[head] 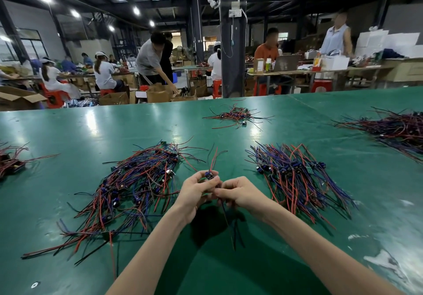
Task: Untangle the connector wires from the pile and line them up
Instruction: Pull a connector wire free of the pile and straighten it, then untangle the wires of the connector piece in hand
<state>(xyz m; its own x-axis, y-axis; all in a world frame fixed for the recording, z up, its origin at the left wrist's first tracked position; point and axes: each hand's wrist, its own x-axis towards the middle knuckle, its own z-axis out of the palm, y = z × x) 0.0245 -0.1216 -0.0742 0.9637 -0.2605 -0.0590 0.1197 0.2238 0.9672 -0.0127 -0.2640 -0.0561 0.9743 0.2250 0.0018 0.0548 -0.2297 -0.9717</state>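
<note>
View from a head-worn camera, looking down at a wide green surface [91, 130] in a busy workshop. Two bare forearms reach in from the near edge and meet at the centre.

The left hand [194, 191] has its fingers curled round one connector wire [208, 175], gripping it at its small blue component. The right hand [240, 191], almost touching the left, pinches the same wire's leads just below that. Thin red and dark leads stick out from the fingers toward the far side, and more trail toward the near edge, lifted above their shadow. The wire's long axis therefore runs near to far.

To the left of the hands, just beside them, lies the tangled pile [137, 187], a loose heap of red, blue and black wires crossing every way. To the right, a little apart, lies the sorted row [295, 178], with blue components grouped in a band and leads fanning toward the near right.

The held wire looks free of the pile, so the step in hand is probably placing it. The row lies to the right, nearer the right hand, and the wire would need a slight turn to match its slant.

A small heap [235, 115] lies far centre, and a larger heap [393, 130] far right. Other people work at benches beyond.
</note>
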